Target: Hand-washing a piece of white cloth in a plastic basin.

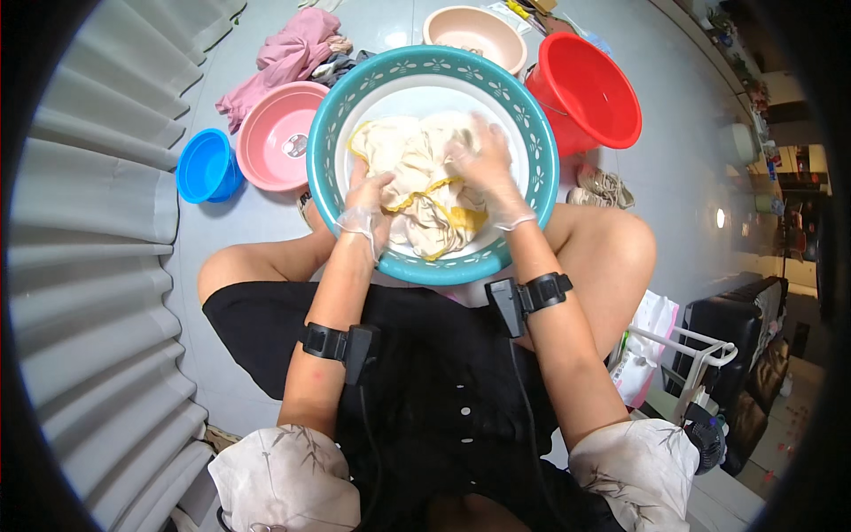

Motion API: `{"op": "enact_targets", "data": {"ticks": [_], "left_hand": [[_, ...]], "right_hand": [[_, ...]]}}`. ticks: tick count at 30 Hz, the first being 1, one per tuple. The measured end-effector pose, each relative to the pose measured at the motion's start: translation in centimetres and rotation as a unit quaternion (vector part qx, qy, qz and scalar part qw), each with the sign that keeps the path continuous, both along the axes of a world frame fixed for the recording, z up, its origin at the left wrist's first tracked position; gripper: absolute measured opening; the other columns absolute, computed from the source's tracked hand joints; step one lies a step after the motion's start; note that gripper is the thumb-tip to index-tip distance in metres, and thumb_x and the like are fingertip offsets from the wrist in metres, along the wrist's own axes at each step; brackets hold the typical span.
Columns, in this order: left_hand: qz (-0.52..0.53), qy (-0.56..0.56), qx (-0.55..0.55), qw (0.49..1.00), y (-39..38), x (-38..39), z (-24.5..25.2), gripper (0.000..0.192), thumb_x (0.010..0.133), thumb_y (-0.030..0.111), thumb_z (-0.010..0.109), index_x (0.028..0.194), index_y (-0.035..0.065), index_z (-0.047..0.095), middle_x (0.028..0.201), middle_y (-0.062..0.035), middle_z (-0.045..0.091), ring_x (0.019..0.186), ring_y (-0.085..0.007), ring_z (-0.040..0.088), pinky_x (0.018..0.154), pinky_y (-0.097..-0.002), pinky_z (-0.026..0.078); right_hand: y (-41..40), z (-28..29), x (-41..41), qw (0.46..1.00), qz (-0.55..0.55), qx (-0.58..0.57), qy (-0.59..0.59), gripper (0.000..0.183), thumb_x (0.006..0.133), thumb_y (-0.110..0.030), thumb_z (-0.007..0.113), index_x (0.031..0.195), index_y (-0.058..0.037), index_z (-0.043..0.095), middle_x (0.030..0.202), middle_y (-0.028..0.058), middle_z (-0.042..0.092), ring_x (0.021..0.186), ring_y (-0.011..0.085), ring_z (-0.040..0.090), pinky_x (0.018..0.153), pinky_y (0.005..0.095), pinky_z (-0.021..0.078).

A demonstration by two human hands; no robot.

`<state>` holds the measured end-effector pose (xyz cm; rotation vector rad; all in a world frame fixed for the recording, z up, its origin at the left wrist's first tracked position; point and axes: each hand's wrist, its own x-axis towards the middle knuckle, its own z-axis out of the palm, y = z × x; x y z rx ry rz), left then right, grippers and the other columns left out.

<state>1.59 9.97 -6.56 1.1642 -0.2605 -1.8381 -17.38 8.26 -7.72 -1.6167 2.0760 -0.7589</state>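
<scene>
A teal-rimmed plastic basin [435, 266] with a white inside stands between my knees. In it lies a wet cream cloth garment [402, 156] with yellow scalloped trim, bunched towards the near side. My left hand [369, 198], in a clear disposable glove, has the garment's left edge between its thumb and fingers; the fingers are partly hidden by the cloth. Over the garment's right part is my gloved right hand [486, 159], blurred, its fingers spread. Whether it presses on the cloth cannot be told.
Left of the basin are a pink basin [266, 136], a blue bucket [207, 166] and pink cloth [299, 43]. Beyond stands a pale pink basin [475, 30]; to the right, a red bucket [585, 93] and shoes [602, 188]. A grey curtain [113, 219] hangs at far left.
</scene>
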Motion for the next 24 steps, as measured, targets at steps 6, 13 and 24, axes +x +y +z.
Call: {"op": "enact_targets", "data": {"ticks": [6, 13, 24], "left_hand": [[-0.036, 0.031, 0.108, 0.993, 0.1, -1.5, 0.8, 0.064, 0.087, 0.034, 0.056, 0.142, 0.0252, 0.025, 0.137, -0.0071, 0.04, 0.122, -0.0296, 0.042, 0.098, -0.0574, 0.027], [-0.043, 0.25, 0.129, 0.959, -0.8, -2.2, -1.7, 0.059, 0.088, 0.053, 0.051, 0.129, 0.0106, 0.044, 0.123, -0.015, 0.051, 0.114, -0.0342, 0.05, 0.096, -0.0548, 0.04], [-0.11, 0.324, 0.001, 0.94, -1.6, -1.0, -5.5, 0.039, 0.093, 0.035, 0.044, 0.112, 0.0024, 0.055, 0.102, -0.0143, 0.062, 0.09, -0.0285, 0.063, 0.082, -0.0431, 0.051]], "right_hand": [[-0.2, -2.7, 2.5, 0.988, 0.087, 0.088, 0.092, 0.081, 0.072, -0.038, 0.071, 0.141, -0.0143, 0.036, 0.145, 0.0274, 0.025, 0.133, 0.0421, 0.027, 0.105, 0.0467, 0.0294], [0.9, -3.2, 3.3, 0.909, 0.106, 0.163, -0.369, 0.057, 0.074, -0.028, 0.071, 0.123, -0.005, 0.055, 0.109, 0.0239, 0.062, 0.104, 0.035, 0.06, 0.088, 0.0357, 0.0467], [5.2, 7.6, 8.8, 0.948, 0.225, -0.22, -0.042, 0.017, 0.073, -0.021, 0.067, 0.069, -0.0058, 0.06, 0.07, 0.0119, 0.057, 0.065, 0.0305, 0.058, 0.059, 0.0386, 0.0477]]}}
